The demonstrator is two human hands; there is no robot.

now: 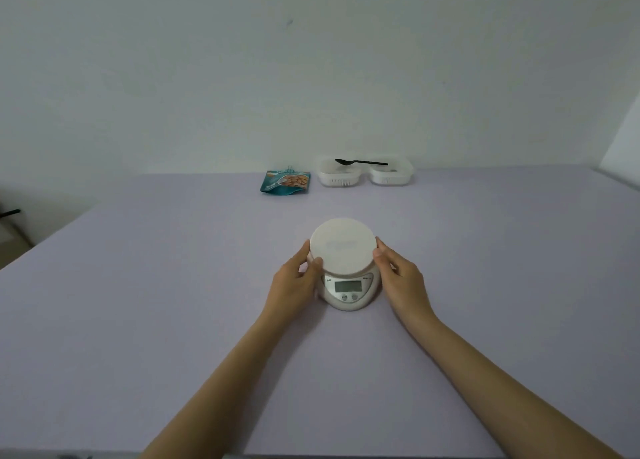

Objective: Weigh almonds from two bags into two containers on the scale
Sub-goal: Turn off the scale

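- The left hand (298, 278) and right hand (398, 276) grip the scale (346, 271) from either side; its display is unreadable.
- Beyond the scale: a clipped almond bag (286, 181), only one visible.
- Right of the bag, two white containers (339, 173) carry a black spoon (360, 162).

Open table all round the scale (346, 278)
Far behind it, bag (286, 181), two tubs (338, 173) and a spoon (360, 162) line the wall; both flanks and the near side lie bare.

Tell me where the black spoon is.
In the head view, the black spoon lies across the two white containers at the table's far edge, right of the almond bag.
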